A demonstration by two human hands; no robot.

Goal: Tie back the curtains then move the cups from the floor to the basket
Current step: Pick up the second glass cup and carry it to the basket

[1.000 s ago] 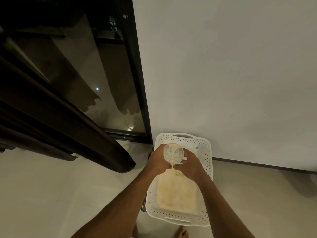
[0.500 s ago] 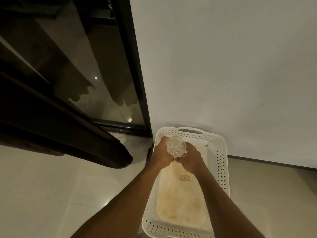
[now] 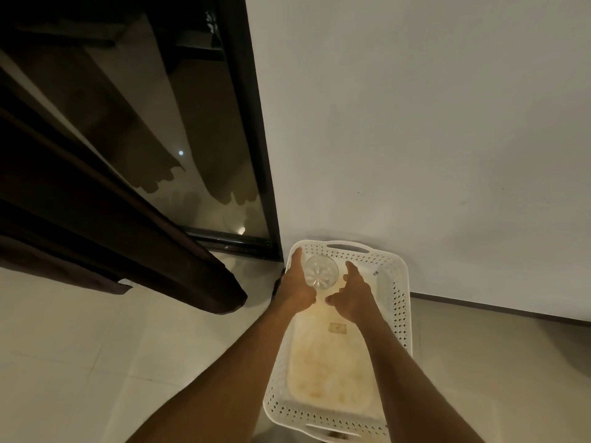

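Left hand (image 3: pixel 295 287) and right hand (image 3: pixel 355 297) reach in on bare forearms from the near edge, over a white perforated plastic basket (image 3: pixel 398 302) that sits on the pale tiled floor (image 3: pixel 96 362). The basket is rectangular. Its long axis runs near to far, with the far end leaning slightly right, and a slot handle is cut into each short rim. Its bottom is stained yellowish and carries a small square label near the middle.

A clear glass cup (image 3: pixel 320 272) is inside the rim at the basket's far left corner. It is upright with its mouth towards the camera, so the star-cut base shows through the glass. I cannot tell whether it stands on the basket bottom or hangs just above it. The left hand holds it from the left, with fingers running up along the glass towards the far rim. The right hand is just right of the cup and spread wide, index finger pointing far and thumb angled towards the left hand. Whether it touches the glass is unclear.

Left of the basket, a strip of floor separates it from the hem of a dark brown curtain (image 3: pixel 134 244). Open floor lies to the right. The far rim sits close to a white wall (image 3: pixel 431 123) with dark skirting (image 3: pixel 495 311), and the far left corner is near the foot of a black door frame (image 3: pixel 252 139).
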